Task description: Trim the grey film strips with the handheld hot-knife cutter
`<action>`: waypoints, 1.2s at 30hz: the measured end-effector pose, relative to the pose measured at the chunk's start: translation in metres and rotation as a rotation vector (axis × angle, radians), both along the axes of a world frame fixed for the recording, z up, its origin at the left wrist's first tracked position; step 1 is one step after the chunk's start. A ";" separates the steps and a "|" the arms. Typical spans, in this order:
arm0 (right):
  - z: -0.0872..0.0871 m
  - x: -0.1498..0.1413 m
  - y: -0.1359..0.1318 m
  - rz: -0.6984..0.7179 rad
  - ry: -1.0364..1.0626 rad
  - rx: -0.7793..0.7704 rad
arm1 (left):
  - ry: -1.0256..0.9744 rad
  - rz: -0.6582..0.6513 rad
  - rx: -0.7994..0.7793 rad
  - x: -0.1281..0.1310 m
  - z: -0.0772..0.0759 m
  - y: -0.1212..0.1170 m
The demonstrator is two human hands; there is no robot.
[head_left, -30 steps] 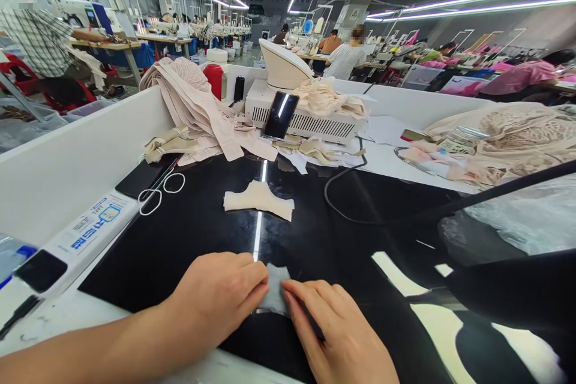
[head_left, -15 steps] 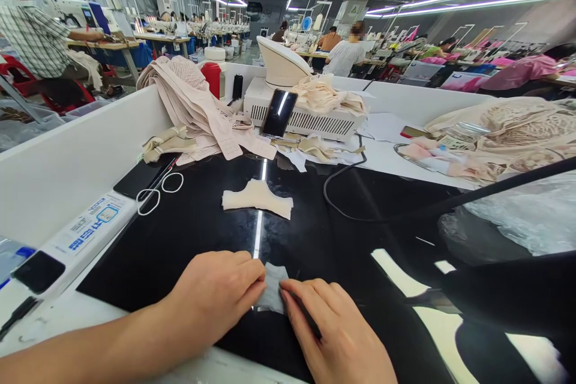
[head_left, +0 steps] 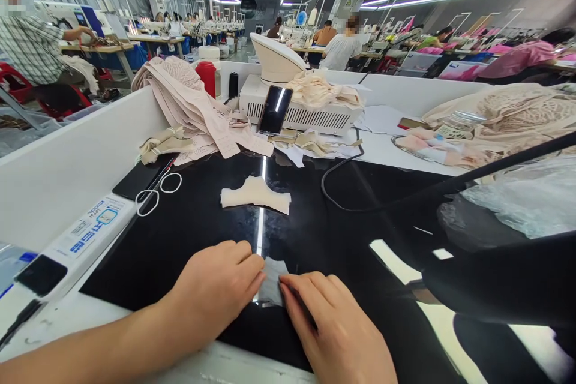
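Observation:
A small piece of thin grey fabric [head_left: 272,282] lies on the glossy black work surface [head_left: 180,252], between my two hands. My left hand [head_left: 220,288] is closed, its fingertips pinching the left edge of the fabric. On the opposite edge, my right hand [head_left: 335,321] holds the fabric between thumb and forefinger. Parts of the piece are hidden under the fingers. Beyond the hands, a cream fabric piece [head_left: 256,195] with a raised middle lies flat on the black surface.
Stacked beige fabric strips [head_left: 193,108] lie at the back left. A phone [head_left: 275,109] leans against a white vented box [head_left: 301,111]. A black cable [head_left: 333,195] curves across the right side, near a clear plastic bag [head_left: 517,204]. White elastic loops [head_left: 147,203] lie left.
The view has tilted down slightly. Both hands stay at the grey fabric with nearly the same grip, and the cream piece has not moved on the surface.

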State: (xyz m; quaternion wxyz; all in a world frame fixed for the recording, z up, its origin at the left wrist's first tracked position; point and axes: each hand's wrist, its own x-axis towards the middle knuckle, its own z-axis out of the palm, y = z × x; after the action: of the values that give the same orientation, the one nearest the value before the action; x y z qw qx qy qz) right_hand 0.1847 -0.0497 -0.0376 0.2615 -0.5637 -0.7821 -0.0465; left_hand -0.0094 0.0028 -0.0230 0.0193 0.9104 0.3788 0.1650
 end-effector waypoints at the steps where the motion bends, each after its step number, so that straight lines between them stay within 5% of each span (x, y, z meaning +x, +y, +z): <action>1: -0.001 0.000 0.000 0.007 -0.003 0.004 | 0.003 -0.027 0.072 0.000 -0.001 0.000; 9: -0.003 0.001 0.000 0.012 -0.028 0.026 | -0.170 -0.297 0.177 0.006 -0.006 -0.009; 36: -0.008 0.002 0.001 0.023 -0.035 0.036 | -0.209 -0.254 0.233 0.012 -0.014 -0.006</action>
State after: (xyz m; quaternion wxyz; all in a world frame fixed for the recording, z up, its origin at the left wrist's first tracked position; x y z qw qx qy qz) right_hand 0.1866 -0.0491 -0.0459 0.2582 -0.5491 -0.7920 -0.0676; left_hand 0.0028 -0.0036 -0.0368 -0.0265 0.9249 0.2352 0.2977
